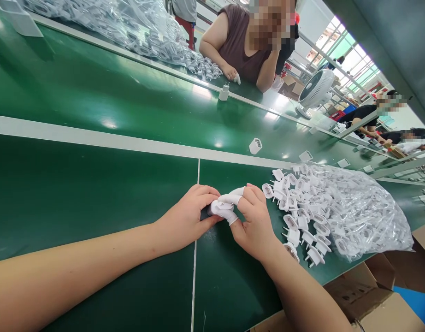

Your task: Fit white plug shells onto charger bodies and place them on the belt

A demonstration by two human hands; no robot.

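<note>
Near the middle of the green table (129, 184), my left hand (190, 210) is closed around a dark grey piece (205, 212). My right hand (252, 216) wears white covers on its fingers and pinches a small white plug part (217, 207) against the end of that dark piece. The two hands meet there, and the fingers partly hide both pieces. Just right of my right hand lies a loose heap of white plug parts (292, 198) with metal pins.
A clear plastic bag (368, 216) of parts lies at the right, above cardboard boxes (364, 286). White housings (256, 145) stand on the strip beyond. Across it, a person (245, 46) sits by another heap (205, 67) and a fan (316, 87).
</note>
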